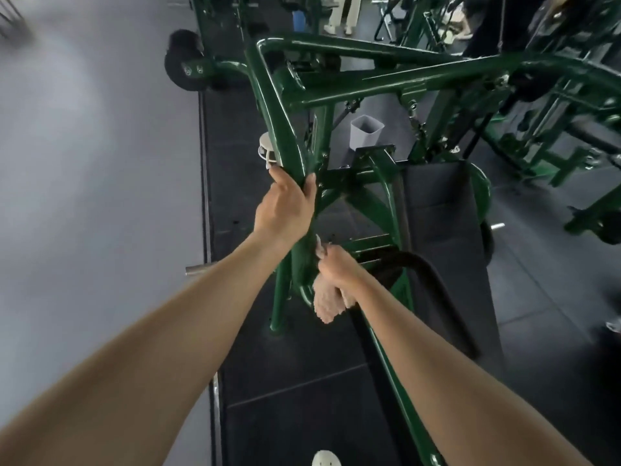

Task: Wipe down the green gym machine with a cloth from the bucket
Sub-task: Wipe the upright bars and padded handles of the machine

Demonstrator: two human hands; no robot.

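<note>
My left hand (285, 205) wraps its fingers (279, 176) round the sloping tube of the green gym machine (268, 105), I judge to steady myself while I lean in. My right hand (337, 267) has its fingers curled on the cloth (327, 302), pressing it to the same tube just below the left hand; the loose end hangs beneath my wrist. The bucket (365, 133) stands on the floor beyond the frame, well apart from both hands

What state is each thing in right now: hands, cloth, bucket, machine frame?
left hand: grips the green frame tube
right hand: holds the cloth against the tube, lower down
cloth: bunched, hanging below the right hand
bucket: upright on the floor beyond the frame, contents unclear
</note>
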